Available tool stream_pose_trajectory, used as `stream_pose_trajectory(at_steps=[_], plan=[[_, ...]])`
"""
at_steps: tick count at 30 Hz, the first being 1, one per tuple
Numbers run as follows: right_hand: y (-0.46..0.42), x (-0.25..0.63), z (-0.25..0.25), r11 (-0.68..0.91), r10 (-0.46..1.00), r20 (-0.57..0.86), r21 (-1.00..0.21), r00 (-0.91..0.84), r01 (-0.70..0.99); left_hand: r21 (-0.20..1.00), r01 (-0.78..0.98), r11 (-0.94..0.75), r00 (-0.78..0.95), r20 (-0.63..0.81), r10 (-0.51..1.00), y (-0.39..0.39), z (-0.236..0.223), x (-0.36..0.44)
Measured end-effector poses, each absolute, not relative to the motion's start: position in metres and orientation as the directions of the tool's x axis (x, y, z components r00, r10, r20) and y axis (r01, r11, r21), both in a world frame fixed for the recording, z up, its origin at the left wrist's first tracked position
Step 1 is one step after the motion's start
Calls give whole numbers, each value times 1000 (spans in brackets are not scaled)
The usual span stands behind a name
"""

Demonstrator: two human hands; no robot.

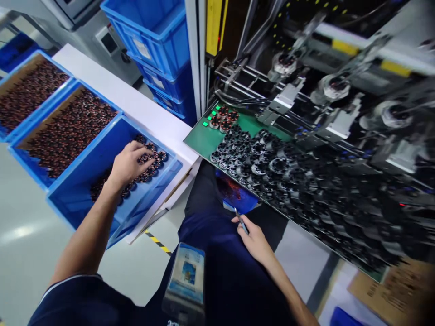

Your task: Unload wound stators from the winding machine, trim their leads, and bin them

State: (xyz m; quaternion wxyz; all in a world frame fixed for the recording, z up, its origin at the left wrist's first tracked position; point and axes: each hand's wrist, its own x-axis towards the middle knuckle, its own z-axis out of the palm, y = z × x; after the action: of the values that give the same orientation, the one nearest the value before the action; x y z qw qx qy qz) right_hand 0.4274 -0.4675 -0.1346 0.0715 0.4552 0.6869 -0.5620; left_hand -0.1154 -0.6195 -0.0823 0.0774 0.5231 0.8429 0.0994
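Note:
My left hand (127,164) reaches into the nearest blue bin (73,192), its fingers bent around a copper-wound motor stator (145,157). More wound stators (159,158) lie in rows beside and beneath it. Over my lap, my right hand (253,237) is closed around a slim tool (242,222) with a thin metal tip; its exact kind is unclear. On the green machine table (200,138), a small group of copper-wound stators (224,120) sits at the left corner. Many black and silver ring-shaped cores (258,163) are packed beside them.
Two more blue bins (117,111) full of wound stators stand to the left on a white table (102,86). Stacked blue crates (163,54) rise behind. Machine clamps (282,99) overhang the green table. A cardboard box (370,290) sits at lower right.

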Motion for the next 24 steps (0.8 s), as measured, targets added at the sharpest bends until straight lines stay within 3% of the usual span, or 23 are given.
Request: stream_pose_trajectory(at_steps=[3,5,11,18,21,24], plan=[[-467,422,-128,-28,541,-582,-734,-607,679,326,894,306,-370,154,916,-527,-75,-95],[-467,421,-120,-18,544,-559,-753,-625,658,344,915,211,-285,179,942,-460,-87,-80],[-468,442,-95,-86,568,-543,-787,-619,611,310,923,227,-239,0,971,-335,-134,-49],[-480,480,-101,-260,653,-560,-798,-510,544,295,949,113,-106,-39,994,-343,-140,-58],[-482,483,-107,-278,639,-572,-795,-514,539,443,883,157,-195,40,980,-367,-135,-54],[-477,478,-107,-266,628,-553,-814,-548,516,605,791,90,-280,228,932,-400,-106,-20]])
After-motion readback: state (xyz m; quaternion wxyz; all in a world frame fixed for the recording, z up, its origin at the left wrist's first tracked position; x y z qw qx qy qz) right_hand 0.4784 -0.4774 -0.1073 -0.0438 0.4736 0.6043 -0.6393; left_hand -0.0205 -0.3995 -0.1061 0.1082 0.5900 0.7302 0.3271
